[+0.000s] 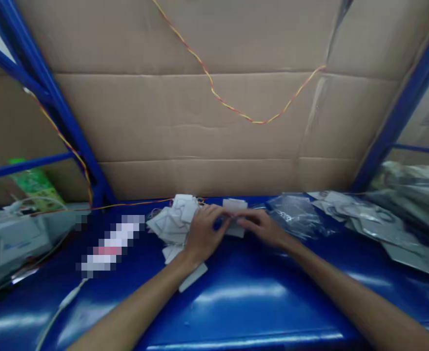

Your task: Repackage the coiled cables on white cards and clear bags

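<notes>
My left hand [204, 233] is closed in a pinch, thumb and fingers curved toward my right hand [262, 227]. Its fingertips meet those of the right hand, which is pinched too. Whatever lies between them is too small and blurred to name. Just behind and below the fingertips is a white card-like piece [235, 204], partly covered by the hands. Beside and under my left hand spreads a loose pile of white card-like pieces [172, 225]. One more white piece [193, 278] lies below my left wrist. Clear plastic bags [295, 214] lie right of my right hand.
Flat bagged items [371, 217] are heaped on the right of the blue table [236, 297]. A pixelated object [113, 246] with a white cable [68, 297] lies left. Cardboard [207, 117] stands behind, crossed by a red-yellow wire [232, 108], between blue frame posts [58, 102].
</notes>
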`<act>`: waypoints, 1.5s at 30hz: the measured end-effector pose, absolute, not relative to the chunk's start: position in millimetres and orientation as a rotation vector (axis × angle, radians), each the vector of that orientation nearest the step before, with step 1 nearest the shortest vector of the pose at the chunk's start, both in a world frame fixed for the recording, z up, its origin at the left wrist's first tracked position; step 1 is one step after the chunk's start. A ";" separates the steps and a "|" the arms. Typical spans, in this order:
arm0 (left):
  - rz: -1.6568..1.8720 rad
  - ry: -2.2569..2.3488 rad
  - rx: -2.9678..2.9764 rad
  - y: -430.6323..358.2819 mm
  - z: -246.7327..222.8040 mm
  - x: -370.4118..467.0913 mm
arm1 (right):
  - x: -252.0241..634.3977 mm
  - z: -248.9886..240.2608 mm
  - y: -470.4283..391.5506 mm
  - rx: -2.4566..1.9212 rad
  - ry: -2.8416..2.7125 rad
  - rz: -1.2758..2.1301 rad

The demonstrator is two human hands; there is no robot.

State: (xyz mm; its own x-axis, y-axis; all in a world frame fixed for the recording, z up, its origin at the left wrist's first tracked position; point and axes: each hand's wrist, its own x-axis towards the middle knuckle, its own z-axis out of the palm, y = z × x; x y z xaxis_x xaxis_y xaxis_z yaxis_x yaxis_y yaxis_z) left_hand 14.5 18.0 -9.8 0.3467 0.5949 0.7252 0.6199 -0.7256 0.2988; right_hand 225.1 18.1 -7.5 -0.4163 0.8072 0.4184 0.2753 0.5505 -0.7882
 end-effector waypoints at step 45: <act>-1.304 -1.085 -2.610 6.3 -0.4 19.2 | 223.0 -4.5 21.6 -0.899 -1.824 0.976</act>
State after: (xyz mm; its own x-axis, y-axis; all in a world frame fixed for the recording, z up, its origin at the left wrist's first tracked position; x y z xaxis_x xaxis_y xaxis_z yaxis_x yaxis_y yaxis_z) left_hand 19.2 6.3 -0.4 0.4064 0.5723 0.7122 0.5964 -0.7567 0.2677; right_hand 223.0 21.6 -4.5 -0.3733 0.8611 0.3452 0.1909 0.4354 -0.8797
